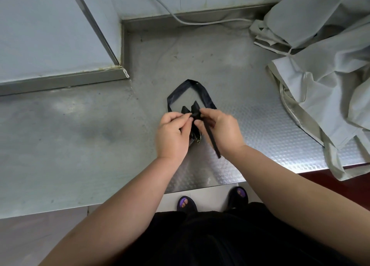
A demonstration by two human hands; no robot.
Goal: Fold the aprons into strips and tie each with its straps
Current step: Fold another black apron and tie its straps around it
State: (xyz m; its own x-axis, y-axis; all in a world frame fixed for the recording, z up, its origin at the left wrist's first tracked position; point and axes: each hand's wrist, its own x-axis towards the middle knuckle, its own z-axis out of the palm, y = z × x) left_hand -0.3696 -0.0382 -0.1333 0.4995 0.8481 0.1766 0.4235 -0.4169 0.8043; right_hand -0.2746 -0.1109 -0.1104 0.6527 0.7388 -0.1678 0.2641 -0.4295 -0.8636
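The person wears a loose black fabric garment (210,237) over torso and legs, with forearms bare down to the left hand (172,134) and right hand (221,132), and dark open-toed slippers (186,205) showing purple at the toes.

On the steel counter (80,137) both grips meet over a small dark apron (194,138) folded into a tight bundle. The left grip (173,134) and the right grip (220,130) each pinch the dark strap at a knot (192,111) on top of the bundle. A strap loop (189,83) lies flat on the counter beyond the knot, and a loose strap end (213,144) trails toward the person beside the right palm. A heap of pale aprons (320,79) lies at the right, partly hanging over the counter's edge. A white cable (186,21) runs along the back wall
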